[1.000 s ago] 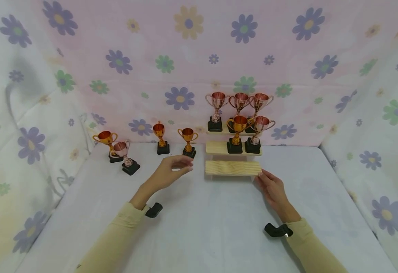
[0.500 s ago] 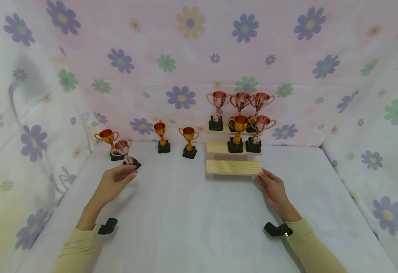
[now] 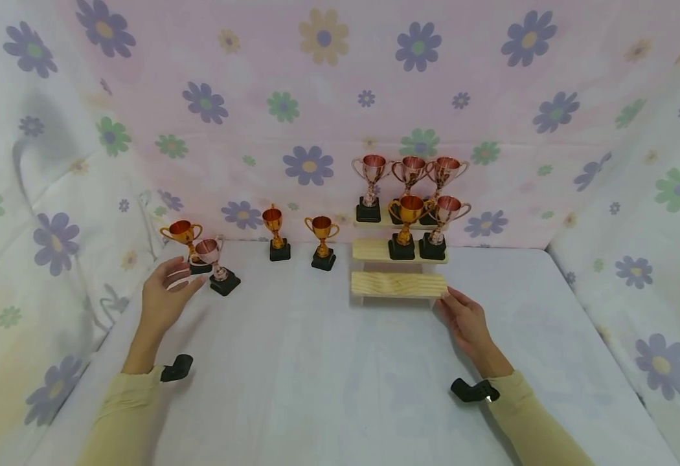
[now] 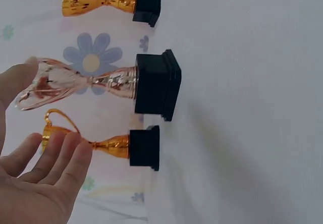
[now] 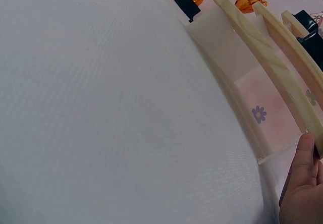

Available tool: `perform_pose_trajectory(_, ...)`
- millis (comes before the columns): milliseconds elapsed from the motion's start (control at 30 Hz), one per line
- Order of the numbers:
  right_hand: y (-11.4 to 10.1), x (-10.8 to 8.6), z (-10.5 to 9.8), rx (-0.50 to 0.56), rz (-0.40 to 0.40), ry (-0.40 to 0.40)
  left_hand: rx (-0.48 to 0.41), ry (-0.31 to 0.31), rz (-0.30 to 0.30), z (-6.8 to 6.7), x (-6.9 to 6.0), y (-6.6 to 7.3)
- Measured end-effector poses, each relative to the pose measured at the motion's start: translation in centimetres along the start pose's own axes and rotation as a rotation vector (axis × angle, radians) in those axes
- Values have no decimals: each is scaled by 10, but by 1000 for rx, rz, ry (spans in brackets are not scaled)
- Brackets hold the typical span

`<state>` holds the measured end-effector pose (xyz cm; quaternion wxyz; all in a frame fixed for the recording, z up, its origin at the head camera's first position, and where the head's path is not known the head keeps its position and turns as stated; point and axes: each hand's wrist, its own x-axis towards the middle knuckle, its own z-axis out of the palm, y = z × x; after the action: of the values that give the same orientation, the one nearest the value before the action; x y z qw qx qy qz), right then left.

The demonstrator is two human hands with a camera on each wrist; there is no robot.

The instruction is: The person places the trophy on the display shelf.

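Observation:
My left hand [image 3: 165, 294] is beside a rose-gold trophy cup [image 3: 208, 252] on a black base at the table's left. In the left wrist view its thumb lies by the cup's rim and its fingers are spread, with no grip visible. A gold trophy [image 3: 182, 232] stands just behind, partly covered by these fingers. My right hand [image 3: 465, 323] holds the right end of the lowest board of a three-step wooden display stand [image 3: 398, 285]; the thumb is on its front edge in the right wrist view. This lowest board is bare.
Three rose-gold trophies [image 3: 370, 178] stand on the top step. A gold trophy [image 3: 407, 213] and a rose-gold one [image 3: 447, 210] share the middle step's right part. Two more gold trophies, a left one [image 3: 272, 223] and a right one [image 3: 321, 230], stand left of the stand. Flowered cloth [image 3: 317, 97] hangs behind.
My left hand has moved left, from near the gold trophy beside the stand, past the rose-gold trophy's base, to that trophy's left side. My right hand has stayed on the stand.

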<state>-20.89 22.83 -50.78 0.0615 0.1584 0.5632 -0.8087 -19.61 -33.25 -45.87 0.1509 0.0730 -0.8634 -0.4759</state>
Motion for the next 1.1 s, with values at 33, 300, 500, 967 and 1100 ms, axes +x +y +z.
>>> perform_pose_trajectory(33,0,0,0,-3,-2,-3,-22,3,-18,3,3,0)
perform_pose_trajectory(300,1,2,-1,-2,2,1,-181,66,-56,26,19,1)
perform_pose_trajectory(500,0,1,-1,-5,4,-7,-266,127,-2,42,26,0)
perform_pose_trajectory(967,1,1,-3,7,-1,-22,-445,267,98,55,18,15)
perform_pose_trajectory(1100,1,1,-2,1,1,-20,-449,298,137,56,13,19)
